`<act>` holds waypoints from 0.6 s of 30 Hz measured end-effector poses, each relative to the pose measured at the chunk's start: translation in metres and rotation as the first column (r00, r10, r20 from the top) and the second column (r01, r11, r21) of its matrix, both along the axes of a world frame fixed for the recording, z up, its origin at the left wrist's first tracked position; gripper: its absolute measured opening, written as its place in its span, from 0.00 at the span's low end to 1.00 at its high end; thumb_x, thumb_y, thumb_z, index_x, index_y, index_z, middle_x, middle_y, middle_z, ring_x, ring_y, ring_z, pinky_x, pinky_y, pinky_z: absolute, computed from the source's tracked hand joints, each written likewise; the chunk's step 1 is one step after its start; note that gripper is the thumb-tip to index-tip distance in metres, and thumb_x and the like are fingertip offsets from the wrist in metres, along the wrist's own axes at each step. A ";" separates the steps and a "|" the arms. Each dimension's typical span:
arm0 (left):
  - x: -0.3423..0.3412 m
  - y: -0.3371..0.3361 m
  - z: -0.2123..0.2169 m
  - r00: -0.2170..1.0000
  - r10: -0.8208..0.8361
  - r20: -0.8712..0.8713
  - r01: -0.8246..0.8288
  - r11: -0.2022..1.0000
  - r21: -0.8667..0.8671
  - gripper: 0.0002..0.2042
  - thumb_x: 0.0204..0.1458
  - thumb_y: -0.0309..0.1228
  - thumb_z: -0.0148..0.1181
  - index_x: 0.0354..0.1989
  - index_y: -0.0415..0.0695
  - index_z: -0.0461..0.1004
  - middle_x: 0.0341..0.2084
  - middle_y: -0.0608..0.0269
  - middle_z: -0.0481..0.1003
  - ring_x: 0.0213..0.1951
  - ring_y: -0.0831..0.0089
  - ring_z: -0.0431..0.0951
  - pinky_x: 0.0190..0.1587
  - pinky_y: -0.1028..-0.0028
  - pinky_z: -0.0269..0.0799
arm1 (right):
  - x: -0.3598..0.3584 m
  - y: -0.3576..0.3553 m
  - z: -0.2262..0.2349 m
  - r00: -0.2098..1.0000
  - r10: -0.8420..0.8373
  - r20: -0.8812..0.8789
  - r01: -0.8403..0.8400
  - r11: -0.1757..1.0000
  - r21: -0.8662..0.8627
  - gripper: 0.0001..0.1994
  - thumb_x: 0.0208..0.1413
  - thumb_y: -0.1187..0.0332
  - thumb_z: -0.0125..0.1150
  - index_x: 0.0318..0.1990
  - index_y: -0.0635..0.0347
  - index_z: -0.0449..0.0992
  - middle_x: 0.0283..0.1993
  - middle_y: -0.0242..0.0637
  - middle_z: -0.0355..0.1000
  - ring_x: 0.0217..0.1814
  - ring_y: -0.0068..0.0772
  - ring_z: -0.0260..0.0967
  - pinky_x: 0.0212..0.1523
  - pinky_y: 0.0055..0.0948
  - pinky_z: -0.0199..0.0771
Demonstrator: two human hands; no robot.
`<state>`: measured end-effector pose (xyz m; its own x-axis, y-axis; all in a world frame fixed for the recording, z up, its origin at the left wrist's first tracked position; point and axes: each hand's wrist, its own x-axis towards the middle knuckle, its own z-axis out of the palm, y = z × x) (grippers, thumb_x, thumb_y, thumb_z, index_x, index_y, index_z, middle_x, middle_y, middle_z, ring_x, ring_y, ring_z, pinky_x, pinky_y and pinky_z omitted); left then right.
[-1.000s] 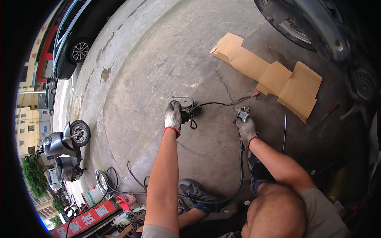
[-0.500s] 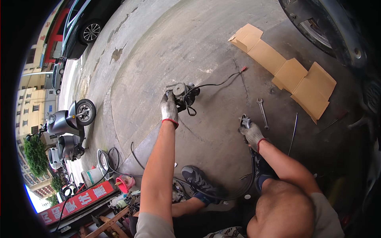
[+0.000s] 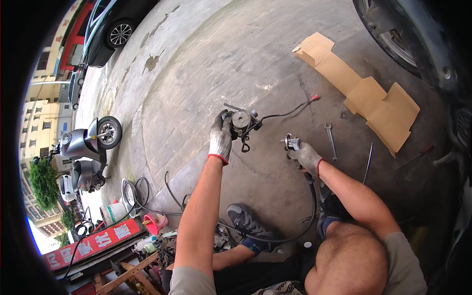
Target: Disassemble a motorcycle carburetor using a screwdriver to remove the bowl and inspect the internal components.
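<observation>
Gloved left hand (image 3: 221, 139) is grasping a small metal engine part (image 3: 242, 121), fingers clenched around its side, holding it above the middle of the concrete floor (image 3: 196, 73); a black cable (image 3: 287, 111) is trailing from the part toward the cardboard (image 3: 359, 91). Gloved right hand (image 3: 306, 156) is gripping an air tool (image 3: 293, 143), fingers closed on its handle, with a black hose (image 3: 310, 206) running back toward the person. A wrench (image 3: 330, 141) is lying just beside the right hand, and a screwdriver (image 3: 418, 156) is lying nearer the floor's right edge.
</observation>
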<state>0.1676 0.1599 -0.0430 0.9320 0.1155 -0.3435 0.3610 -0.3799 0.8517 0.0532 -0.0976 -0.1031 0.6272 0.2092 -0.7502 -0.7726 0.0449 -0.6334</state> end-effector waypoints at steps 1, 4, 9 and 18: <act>-0.002 -0.002 -0.005 0.999 -0.049 -0.003 0.049 0.997 0.056 0.16 0.68 0.31 0.47 0.61 0.42 0.69 0.45 0.61 0.78 0.42 0.74 0.78 0.41 0.72 0.79 | 0.000 -0.003 -0.002 1.000 -0.003 0.000 0.003 1.000 -0.006 0.12 0.52 0.67 0.62 0.44 0.58 0.76 0.26 0.32 0.71 0.22 0.26 0.67 0.22 0.34 0.69; -0.001 0.009 -0.023 0.966 -0.246 0.085 0.233 0.963 0.139 0.18 0.65 0.27 0.49 0.63 0.42 0.67 0.50 0.58 0.77 0.49 0.70 0.78 0.51 0.71 0.76 | -0.007 -0.003 -0.013 0.992 -0.125 0.028 0.127 0.984 -0.121 0.12 0.52 0.65 0.64 0.42 0.58 0.75 0.26 0.32 0.71 0.21 0.26 0.67 0.21 0.34 0.67; -0.005 -0.028 -0.009 0.877 -0.480 -0.010 0.474 0.864 0.171 0.22 0.60 0.22 0.50 0.65 0.41 0.66 0.57 0.52 0.75 0.60 0.64 0.73 0.64 0.69 0.66 | -0.025 -0.024 -0.048 0.931 -0.315 0.183 0.357 0.890 -0.282 0.15 0.55 0.60 0.65 0.44 0.61 0.77 0.34 0.44 0.76 0.29 0.38 0.75 0.32 0.39 0.74; -0.028 -0.051 -0.025 0.912 -0.406 0.059 0.352 0.849 0.394 0.32 0.56 0.31 0.63 0.69 0.41 0.58 0.59 0.46 0.71 0.62 0.55 0.71 0.64 0.65 0.66 | 0.012 0.026 0.006 0.864 0.268 0.426 -0.108 0.926 -0.362 0.26 0.56 0.58 0.62 0.59 0.61 0.69 0.51 0.58 0.75 0.56 0.61 0.71 0.56 0.47 0.71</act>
<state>0.1394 0.1093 -0.0679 0.9629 -0.1640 -0.2145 0.0164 -0.7573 0.6528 0.0655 -0.0715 -0.0975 0.8881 0.1616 -0.4304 -0.3612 -0.3340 -0.8706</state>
